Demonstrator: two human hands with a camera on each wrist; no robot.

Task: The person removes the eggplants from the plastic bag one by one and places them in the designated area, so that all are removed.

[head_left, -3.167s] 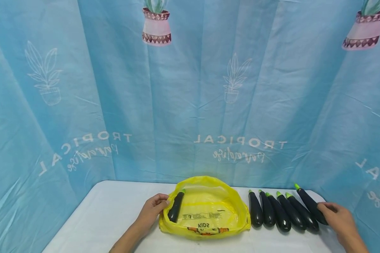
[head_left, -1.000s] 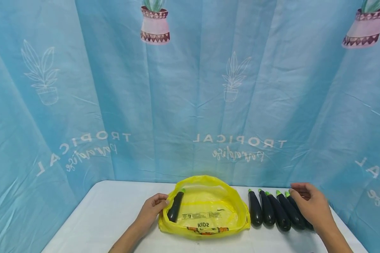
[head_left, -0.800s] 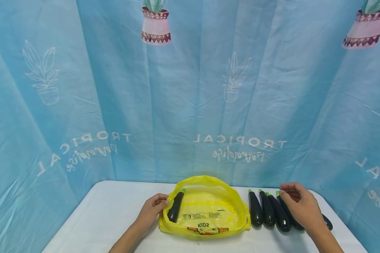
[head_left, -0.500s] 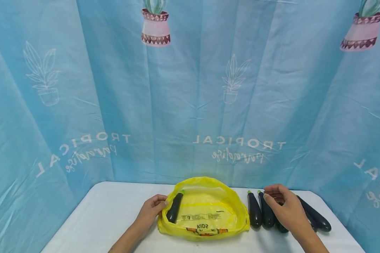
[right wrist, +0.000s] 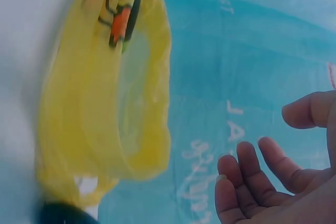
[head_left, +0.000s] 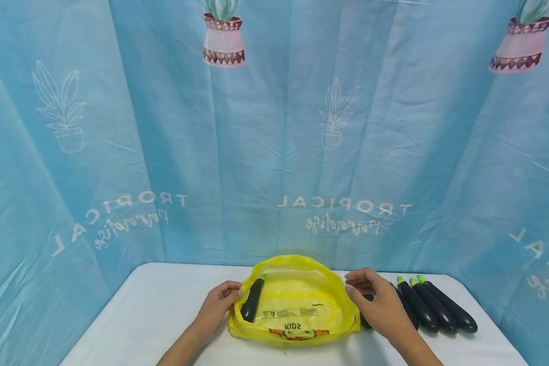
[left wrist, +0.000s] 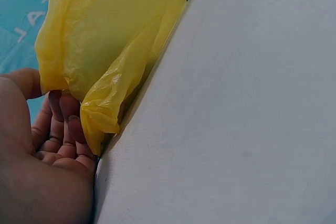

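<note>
My left hand (head_left: 218,304) pinches the left rim of a yellow plastic bag (head_left: 297,333), thumb on one side and curled fingers on the other, as the left wrist view shows. The bag lies with its mouth held wide, and one eggplant (head_left: 254,300) with a green stem rests inside by the left wall. My right hand (head_left: 378,305) hovers at the bag's right edge, above an eggplant (head_left: 367,314) that it partly hides. Its fingers are loosely bent with nothing between them in the right wrist view. More eggplants (head_left: 418,307) lie in a slanted row to its right.
A white-covered table (head_left: 151,310) carries everything. Behind it hangs a blue printed curtain (head_left: 256,152), close to the table's back edge. The rightmost eggplant (head_left: 453,307) lies not far from the table's right side.
My right hand has let go of the eggplant at the row's right end, which now lies beside the others. It has passed leftward over the row to the bag. The left hand stays put.
</note>
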